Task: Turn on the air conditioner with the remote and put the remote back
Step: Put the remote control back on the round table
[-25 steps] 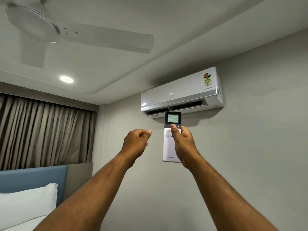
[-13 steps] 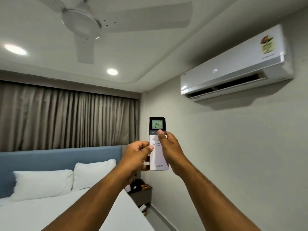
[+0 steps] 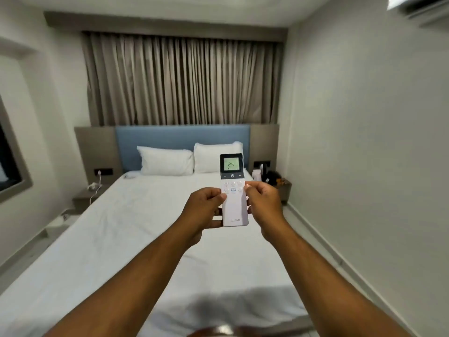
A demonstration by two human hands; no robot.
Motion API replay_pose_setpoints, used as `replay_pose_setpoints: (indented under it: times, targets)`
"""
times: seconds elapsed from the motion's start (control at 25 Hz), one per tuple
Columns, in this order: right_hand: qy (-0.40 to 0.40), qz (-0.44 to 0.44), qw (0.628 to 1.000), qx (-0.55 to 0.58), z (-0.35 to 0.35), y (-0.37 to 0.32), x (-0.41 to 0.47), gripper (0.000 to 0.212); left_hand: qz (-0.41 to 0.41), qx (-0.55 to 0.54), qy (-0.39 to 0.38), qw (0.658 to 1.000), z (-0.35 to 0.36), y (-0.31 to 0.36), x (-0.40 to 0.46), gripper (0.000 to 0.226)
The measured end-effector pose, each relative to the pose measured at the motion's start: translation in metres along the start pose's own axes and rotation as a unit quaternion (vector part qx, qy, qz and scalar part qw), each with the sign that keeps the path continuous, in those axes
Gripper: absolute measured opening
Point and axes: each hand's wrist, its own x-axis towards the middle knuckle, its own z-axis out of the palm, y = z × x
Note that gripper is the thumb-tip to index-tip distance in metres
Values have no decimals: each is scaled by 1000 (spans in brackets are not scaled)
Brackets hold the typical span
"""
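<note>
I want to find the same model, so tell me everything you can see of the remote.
The remote is a slim upright bar, white and plastic-looking, with a dark top section holding a lit greenish display reading 24. Below it sit minus, power and plus marks, then two rows of small pale round buttons, one outlined blue. A faint brand mark is near the bottom. It is held above the bed, display toward the camera, the left hand and the right hand pinching its sides.

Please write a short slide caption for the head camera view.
Both hands, left and right, hold an upright white remote showing 24 above a white bed.
</note>
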Motion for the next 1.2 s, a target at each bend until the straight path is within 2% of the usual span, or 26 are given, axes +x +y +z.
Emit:
replay_pose_setpoints:
  times: [0.16,0.32,0.44,0.64,0.84,1.2]
  targets:
    - [-58,115,991,-46,23,104,-30,26,-124,4,33,992,-17,-107,-14,15]
    - [-95,230,966,-73,36,227,-89,26,-251,30,66,965,-23,-237,-44,15]
    - [-119,312,938,-93,38,314,-143,32,-334,38,66,939,-21,-330,-82,19]
    - [-137,442,878,-123,29,432,-237,29,-444,32,90,891,-9,-454,-150,19]
    - [-144,480,853,-146,25,492,-294,28,-503,27,123,855,1,-532,-198,22]
    - [-161,470,837,-230,24,529,-321,23,-479,84,121,865,12,-580,-230,21]
